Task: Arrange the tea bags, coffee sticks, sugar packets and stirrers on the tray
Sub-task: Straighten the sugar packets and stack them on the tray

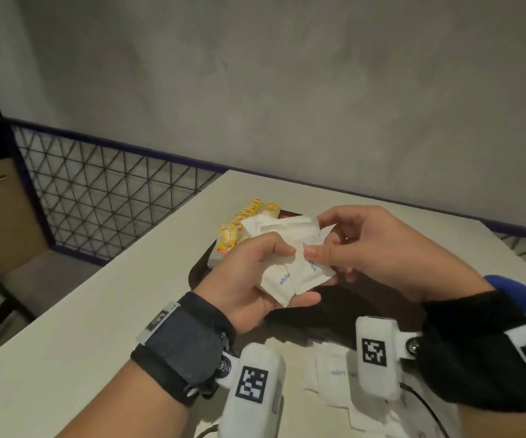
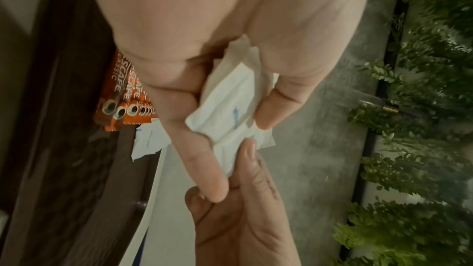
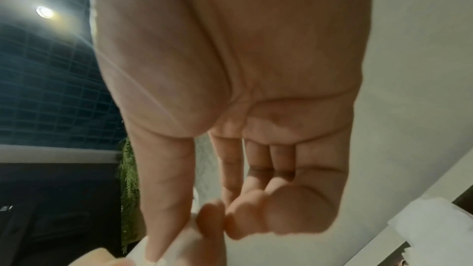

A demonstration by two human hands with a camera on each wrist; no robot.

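Note:
My left hand (image 1: 293,275) grips a stack of white sugar packets (image 1: 282,279) above the dark brown tray (image 1: 198,270). My right hand (image 1: 321,245) pinches one packet of that stack between thumb and fingers. In the left wrist view the sugar packets (image 2: 230,98) sit between the left fingers and thumb, with the right thumb (image 2: 247,159) on their lower edge. Yellow tea bags (image 1: 249,221) lie at the tray's far left. Orange coffee sticks (image 2: 125,96) lie in the tray (image 2: 64,128) beside another white packet (image 2: 148,141). No stirrers show.
Several loose white packets (image 1: 331,371) lie on the white table (image 1: 97,311) in front of the tray. The table's left edge drops off beside a wire mesh fence (image 1: 113,197). A grey wall stands behind the table. Green plants (image 2: 422,149) show in the left wrist view.

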